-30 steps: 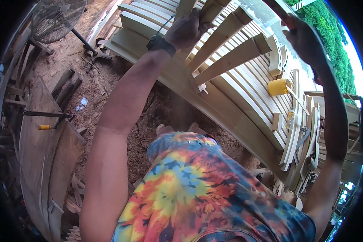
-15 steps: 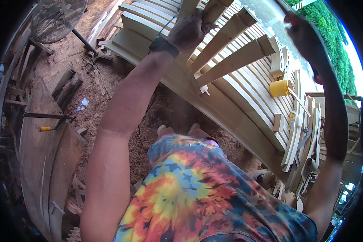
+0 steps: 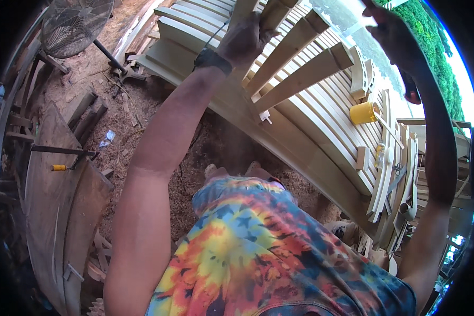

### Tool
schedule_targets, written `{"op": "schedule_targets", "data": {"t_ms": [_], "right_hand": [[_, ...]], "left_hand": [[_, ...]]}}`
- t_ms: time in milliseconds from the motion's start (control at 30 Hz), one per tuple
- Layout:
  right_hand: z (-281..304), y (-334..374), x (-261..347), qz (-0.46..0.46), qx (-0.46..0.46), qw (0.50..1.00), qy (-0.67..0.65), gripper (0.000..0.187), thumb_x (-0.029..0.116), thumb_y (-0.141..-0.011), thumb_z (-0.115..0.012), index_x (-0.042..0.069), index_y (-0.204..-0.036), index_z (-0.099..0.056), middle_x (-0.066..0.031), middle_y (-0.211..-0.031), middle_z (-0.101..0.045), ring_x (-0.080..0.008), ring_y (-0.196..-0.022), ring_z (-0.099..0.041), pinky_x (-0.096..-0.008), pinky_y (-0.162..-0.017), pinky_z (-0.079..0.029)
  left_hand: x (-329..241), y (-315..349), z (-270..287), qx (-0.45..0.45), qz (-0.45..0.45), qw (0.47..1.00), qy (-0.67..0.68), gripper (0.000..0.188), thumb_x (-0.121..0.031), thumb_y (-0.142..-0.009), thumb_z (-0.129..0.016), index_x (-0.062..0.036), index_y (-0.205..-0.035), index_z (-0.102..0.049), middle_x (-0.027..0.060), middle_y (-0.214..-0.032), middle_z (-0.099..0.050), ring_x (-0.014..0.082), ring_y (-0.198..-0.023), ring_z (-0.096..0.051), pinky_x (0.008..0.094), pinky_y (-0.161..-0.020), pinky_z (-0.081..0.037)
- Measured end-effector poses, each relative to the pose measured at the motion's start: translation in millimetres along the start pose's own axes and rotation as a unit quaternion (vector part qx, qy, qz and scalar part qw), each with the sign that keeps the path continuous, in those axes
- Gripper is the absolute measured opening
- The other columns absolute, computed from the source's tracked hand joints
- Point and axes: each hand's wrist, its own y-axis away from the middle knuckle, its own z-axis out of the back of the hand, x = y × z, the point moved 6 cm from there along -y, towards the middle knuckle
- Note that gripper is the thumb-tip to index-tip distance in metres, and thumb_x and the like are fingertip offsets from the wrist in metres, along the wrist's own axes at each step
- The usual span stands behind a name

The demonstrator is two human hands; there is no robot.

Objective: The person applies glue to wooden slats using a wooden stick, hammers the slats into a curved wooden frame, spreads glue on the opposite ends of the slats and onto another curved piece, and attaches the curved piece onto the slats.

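My left hand (image 3: 243,41), with a dark band on its wrist, is closed around the upper part of a wooden slat (image 3: 275,15). Beside it two more wooden slats (image 3: 289,50) (image 3: 306,79) slant up from the long wooden frame (image 3: 300,142). At the upper right my right hand (image 3: 388,34) is raised, closed around a tool whose dark handle (image 3: 411,88) ends in orange-red; the tool's other end is out of view. A small white piece (image 3: 265,116) sits at the foot of the nearest slat.
On the slatted frame stand a yellow bucket (image 3: 363,113), a small wood block (image 3: 362,158), a clear bottle (image 3: 379,155) and scissors (image 3: 398,168). A fan (image 3: 76,26) is at the far left. Boards (image 3: 52,210) and a yellow-handled tool (image 3: 59,168) lie left, above ground strewn with shavings.
My right hand has risen slightly up and left, and the tool's handle shows more below it. My left hand keeps its hold on the slat; the frame has shifted slightly in view.
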Motion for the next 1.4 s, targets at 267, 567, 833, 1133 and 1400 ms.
{"op": "schedule_targets", "data": {"t_ms": [267,567,833,1133,1400], "right_hand": [[-2.5,-1.7,9.0,-0.108,-0.014,0.994,-0.007,0.028,0.012,-0.086,-0.073,0.005,-0.112,-0.065,-0.0128,-0.088,-0.067,-0.0217,-0.082,-0.065,-0.0383,-0.076,-0.050],[-7.0,0.8,26.8,-0.061,0.014,0.998,0.025,0.029,0.011,-0.085,-0.072,0.002,-0.111,-0.063,-0.0167,-0.095,-0.071,-0.0332,-0.093,-0.069,-0.0437,-0.087,-0.053],[5.0,15.0,24.6,-0.076,-0.020,0.996,0.043,0.028,0.009,-0.084,-0.073,0.003,-0.110,-0.062,-0.0192,-0.093,-0.070,-0.0373,-0.089,-0.069,-0.0456,-0.082,-0.053],[-81.9,94.0,-40.0,-0.311,0.047,0.928,-0.202,0.027,0.017,-0.082,-0.079,0.003,-0.102,-0.068,-0.0129,-0.082,-0.070,-0.0217,-0.067,-0.067,-0.0369,-0.063,-0.057],[-41.2,58.4,-19.9,-0.210,-0.041,0.949,-0.230,0.026,0.016,-0.084,-0.080,0.002,-0.101,-0.068,-0.0086,-0.081,-0.067,-0.0174,-0.078,-0.064,-0.0341,-0.073,-0.052]], "left_hand": [[4.2,-0.2,-1.9,-0.017,0.006,1.000,-0.019,0.049,-0.042,-0.098,-0.065,0.0048,-0.108,-0.053,0.0311,-0.095,-0.066,0.0487,-0.093,-0.065,0.0543,-0.082,-0.052],[-6.5,6.8,7.8,-0.011,0.011,1.000,-0.014,0.037,-0.028,-0.098,-0.064,0.0014,-0.117,-0.051,0.0274,-0.096,-0.069,0.0496,-0.095,-0.066,0.0549,-0.079,-0.054],[-5.4,4.4,0.8,-0.013,0.011,0.999,-0.031,0.035,-0.022,-0.098,-0.065,0.0018,-0.119,-0.051,0.0279,-0.100,-0.070,0.0481,-0.097,-0.067,0.0542,-0.080,-0.054],[-6.9,34.3,14.9,-0.109,0.062,0.991,-0.035,0.033,-0.032,-0.099,-0.066,-0.0010,-0.109,-0.062,0.0235,-0.090,-0.071,0.0435,-0.089,-0.070,0.0490,-0.072,-0.055],[34.3,-48.1,92.9,-0.156,-0.048,0.981,0.108,0.040,-0.014,-0.087,-0.072,0.0035,-0.115,-0.050,0.0219,-0.082,-0.068,0.0458,-0.076,-0.067,0.0489,-0.069,-0.055]]}}
